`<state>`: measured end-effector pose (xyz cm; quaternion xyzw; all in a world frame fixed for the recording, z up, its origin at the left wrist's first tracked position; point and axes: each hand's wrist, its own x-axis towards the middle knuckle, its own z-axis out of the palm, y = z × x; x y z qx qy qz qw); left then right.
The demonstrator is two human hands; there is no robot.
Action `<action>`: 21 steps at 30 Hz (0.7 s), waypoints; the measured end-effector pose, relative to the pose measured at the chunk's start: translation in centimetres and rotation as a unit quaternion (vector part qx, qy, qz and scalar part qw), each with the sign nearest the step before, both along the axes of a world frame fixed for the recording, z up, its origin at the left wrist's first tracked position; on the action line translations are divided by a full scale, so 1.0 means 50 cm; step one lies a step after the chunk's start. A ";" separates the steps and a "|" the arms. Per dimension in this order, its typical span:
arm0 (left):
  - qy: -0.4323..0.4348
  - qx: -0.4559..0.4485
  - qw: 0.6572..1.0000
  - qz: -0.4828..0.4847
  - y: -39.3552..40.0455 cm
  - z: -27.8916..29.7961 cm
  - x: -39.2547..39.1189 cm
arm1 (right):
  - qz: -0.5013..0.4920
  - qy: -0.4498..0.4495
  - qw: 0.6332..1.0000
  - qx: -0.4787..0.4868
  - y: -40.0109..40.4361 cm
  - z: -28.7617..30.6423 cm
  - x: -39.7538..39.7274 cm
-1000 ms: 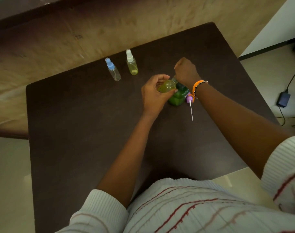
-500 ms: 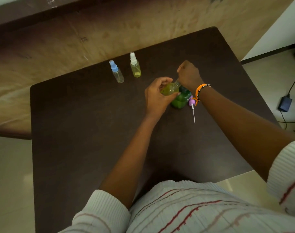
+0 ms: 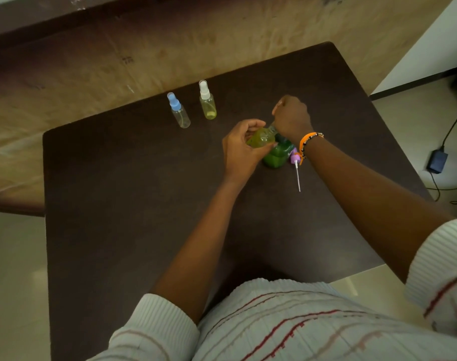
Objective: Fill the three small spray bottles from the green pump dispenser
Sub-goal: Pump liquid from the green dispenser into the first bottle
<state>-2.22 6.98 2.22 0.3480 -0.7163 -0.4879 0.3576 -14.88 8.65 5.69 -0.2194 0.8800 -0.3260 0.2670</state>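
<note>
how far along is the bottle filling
Done: white-capped bottle looks yellowish and is capped. In hand: left hand holds an uncapped bottle of green liquid at the dispenser; right hand on the pump; purple cap lies aside. Left: blue-capped bottle looks clear.

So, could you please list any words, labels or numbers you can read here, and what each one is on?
None can be read.
Green pump dispenser: no label shows.
Bottle with the blue cap and bottle with the white cap: plain, no print visible.
</note>
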 end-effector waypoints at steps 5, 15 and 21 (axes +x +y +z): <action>0.005 0.004 1.000 0.002 0.000 0.003 0.000 | 0.021 -0.044 0.999 -0.003 0.001 0.001 -0.009; -0.005 -0.003 1.000 0.006 -0.001 0.000 -0.001 | 0.006 -0.010 1.000 0.003 -0.003 -0.011 -0.004; 0.005 0.000 1.000 0.003 0.002 -0.001 0.002 | 0.044 -0.034 0.998 0.010 0.004 -0.025 -0.019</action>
